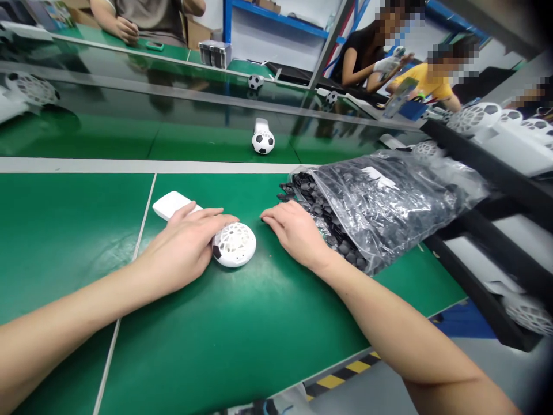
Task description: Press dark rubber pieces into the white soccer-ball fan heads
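A white handheld fan with a football-patterned round head (235,246) lies on the green table, its flat white handle (171,204) pointing up and left. My left hand (185,242) is closed around it where head and handle meet. One black patch shows on the left side of the head; the face has an open white lattice. To the right, my right hand (294,230) pinches a small black piece (262,218) at its fingertips, just above the table. Beside that hand, small black pieces (317,202) spill from the mouth of a clear plastic bag (389,196).
Behind a pale ledge (194,166), a finished-looking football fan (263,142) stands on the green conveyor belt (108,135). Black racks (488,253) holding white fans flank the right side. Across the belt sit several people, one with a hand (126,30) near a phone.
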A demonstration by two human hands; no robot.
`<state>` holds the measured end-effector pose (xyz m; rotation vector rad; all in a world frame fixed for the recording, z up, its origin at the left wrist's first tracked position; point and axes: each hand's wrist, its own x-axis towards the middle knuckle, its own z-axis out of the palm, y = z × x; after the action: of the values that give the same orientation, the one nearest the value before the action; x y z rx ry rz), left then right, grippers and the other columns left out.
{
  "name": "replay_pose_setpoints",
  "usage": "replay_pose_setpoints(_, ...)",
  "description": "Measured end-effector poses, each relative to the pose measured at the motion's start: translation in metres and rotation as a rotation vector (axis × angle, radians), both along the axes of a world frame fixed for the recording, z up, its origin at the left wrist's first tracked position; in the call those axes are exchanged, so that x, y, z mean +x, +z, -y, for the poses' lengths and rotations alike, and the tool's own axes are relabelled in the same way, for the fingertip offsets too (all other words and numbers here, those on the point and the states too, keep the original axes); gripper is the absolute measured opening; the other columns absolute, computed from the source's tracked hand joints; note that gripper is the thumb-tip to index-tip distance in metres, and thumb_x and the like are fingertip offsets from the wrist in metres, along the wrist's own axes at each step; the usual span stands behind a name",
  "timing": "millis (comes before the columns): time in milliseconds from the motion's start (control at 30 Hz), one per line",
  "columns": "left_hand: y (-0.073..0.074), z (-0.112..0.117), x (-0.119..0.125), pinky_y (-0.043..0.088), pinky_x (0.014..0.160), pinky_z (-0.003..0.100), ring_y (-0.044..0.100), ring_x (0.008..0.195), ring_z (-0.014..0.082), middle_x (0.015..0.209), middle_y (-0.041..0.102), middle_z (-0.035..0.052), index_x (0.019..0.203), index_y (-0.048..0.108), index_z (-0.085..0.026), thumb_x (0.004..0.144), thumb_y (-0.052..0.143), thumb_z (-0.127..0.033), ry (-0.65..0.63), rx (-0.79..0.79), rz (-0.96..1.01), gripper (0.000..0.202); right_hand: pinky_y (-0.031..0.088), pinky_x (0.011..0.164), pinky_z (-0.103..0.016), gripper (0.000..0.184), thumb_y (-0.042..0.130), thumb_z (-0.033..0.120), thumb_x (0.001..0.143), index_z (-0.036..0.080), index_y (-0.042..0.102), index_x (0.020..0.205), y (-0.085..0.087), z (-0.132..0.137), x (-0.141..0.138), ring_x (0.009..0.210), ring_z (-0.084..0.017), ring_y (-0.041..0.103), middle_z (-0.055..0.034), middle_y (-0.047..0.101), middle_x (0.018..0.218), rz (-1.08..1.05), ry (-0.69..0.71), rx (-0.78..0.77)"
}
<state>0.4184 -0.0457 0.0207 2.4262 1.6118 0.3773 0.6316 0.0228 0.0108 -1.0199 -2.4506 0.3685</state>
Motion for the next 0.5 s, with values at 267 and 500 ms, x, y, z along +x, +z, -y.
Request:
replay_pose_setpoints(267,0.006,0.003,0.000,0.010,0.108,0.053,0.025,0.131,0.0304,0.134,0.045,0.0078,0.132,0.038,-0.023,0.069,0.058,-0.057,-0.047,-0.144,0.045,0.074,0.045,0.088,-0.035,0.002,0.064,0.022,0.079,0.021,0.065,0.080,0.013,0.033,-0.002,0.093,-0.016,0.056,-0.0025,0.060,0.092,-0.427,0.208,-0.451)
replay_pose_setpoints(500,0.007,0.004,0.009,0.008,0.107,0.054,0.031,0.128,0.0311,0.126,0.053,0.0054,0.121,0.049,-0.024,0.070,0.054,-0.064,0.015,-0.124,0.124,0.065,0.039,0.095,-0.041,0.004,0.064,0.021,0.077,0.022,0.061,0.077,0.005,0.045,-0.013,0.103,-0.019,0.051,-0.0040,0.053,0.103,-0.444,0.179,-0.320)
